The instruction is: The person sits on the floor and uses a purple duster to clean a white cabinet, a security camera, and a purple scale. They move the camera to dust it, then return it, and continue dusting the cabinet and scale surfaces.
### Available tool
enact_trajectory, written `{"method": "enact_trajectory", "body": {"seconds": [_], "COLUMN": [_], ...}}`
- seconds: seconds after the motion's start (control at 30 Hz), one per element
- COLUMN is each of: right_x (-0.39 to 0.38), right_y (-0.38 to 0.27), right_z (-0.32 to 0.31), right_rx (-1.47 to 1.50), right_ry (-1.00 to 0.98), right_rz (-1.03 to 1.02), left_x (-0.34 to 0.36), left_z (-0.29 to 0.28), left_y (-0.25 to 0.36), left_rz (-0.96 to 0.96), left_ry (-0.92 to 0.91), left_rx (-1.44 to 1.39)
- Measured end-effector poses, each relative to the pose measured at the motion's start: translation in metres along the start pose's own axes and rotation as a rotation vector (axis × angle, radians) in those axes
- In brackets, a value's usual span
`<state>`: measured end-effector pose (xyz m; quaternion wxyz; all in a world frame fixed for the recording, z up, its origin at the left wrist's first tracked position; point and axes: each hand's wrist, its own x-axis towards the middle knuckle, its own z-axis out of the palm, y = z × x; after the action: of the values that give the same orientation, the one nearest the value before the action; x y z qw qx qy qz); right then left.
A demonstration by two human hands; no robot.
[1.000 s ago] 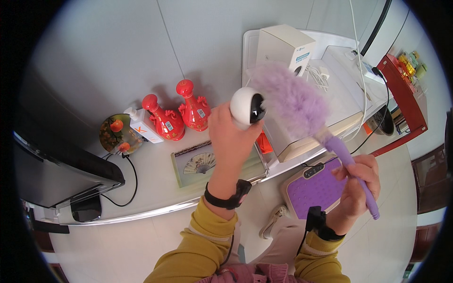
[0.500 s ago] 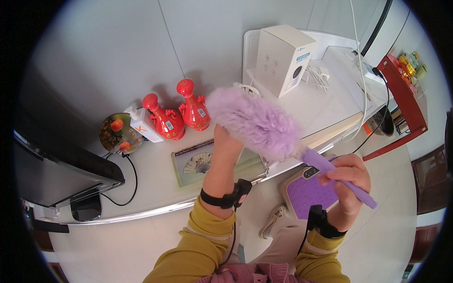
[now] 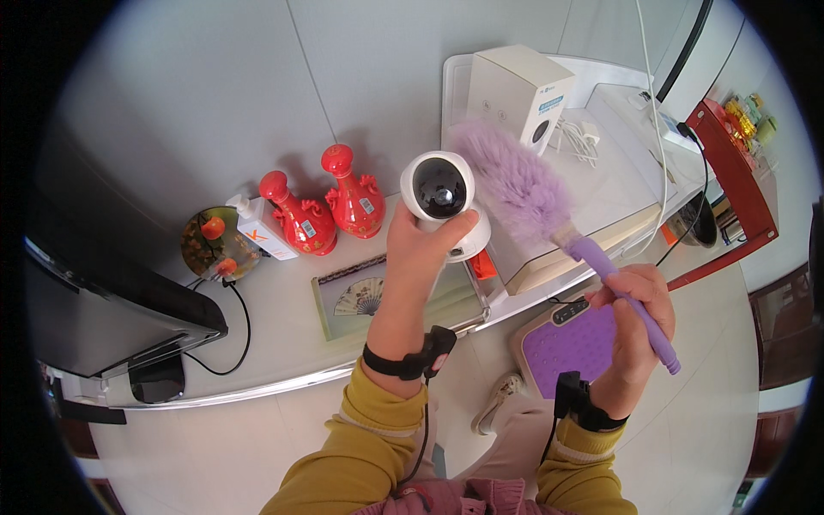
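My left hand [image 3: 421, 245] grips a white security camera [image 3: 415, 185] with a round black front, holding it over the cabinet top. The thumb lies across its neck, while the other fingers are mostly hidden behind it. In my right hand [image 3: 639, 319] is the purple handle of a fluffy duster [image 3: 519, 182]. Its lilac head slants up and to the left, just right of the camera, overlapping the lower front of a white box [image 3: 511, 86] in the view. Whether the fluff touches the camera, I cannot tell.
Two red vases [image 3: 352, 199] stand left of the camera, beside a white pump bottle [image 3: 262, 227] and a decorated round plate [image 3: 215, 236]. A black monitor [image 3: 120, 300] fills the left. A fan picture [image 3: 343, 305] lies in front. A purple-topped footplate [image 3: 571, 348] is on the floor.
The duster head has shifted right, uncovering the camera and my left hand, which it hid before. My right hand still grips the handle, tilted more steeply.
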<state>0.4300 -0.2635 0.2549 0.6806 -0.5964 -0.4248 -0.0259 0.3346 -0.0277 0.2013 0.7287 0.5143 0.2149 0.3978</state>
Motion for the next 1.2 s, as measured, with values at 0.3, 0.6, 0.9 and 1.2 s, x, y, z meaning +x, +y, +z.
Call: {"method": "enact_trajectory", "body": {"seconds": [0.3, 0.6, 0.9, 1.2], "right_x": [0.003, 0.003, -0.002, -0.006], "right_y": [-0.003, -0.015, -0.007, -0.008], "right_z": [-0.006, -0.046, -0.082, -0.104], "right_rx": [0.095, 0.255, 0.44, 0.466], "right_ry": [-0.011, 0.289, 0.612, 0.677], "right_rz": [0.065, 0.09, 0.094, 0.094], "left_x": [-0.003, -0.007, 0.063, 0.129], "left_z": [0.003, 0.012, 0.051, 0.124], "left_y": [0.007, 0.019, 0.099, 0.136], "left_rz": [0.044, 0.198, 0.437, 0.315], "left_ry": [-0.031, 0.063, -0.081, -0.108], "left_rx": [-0.117, -0.296, -0.04, 0.351]}}
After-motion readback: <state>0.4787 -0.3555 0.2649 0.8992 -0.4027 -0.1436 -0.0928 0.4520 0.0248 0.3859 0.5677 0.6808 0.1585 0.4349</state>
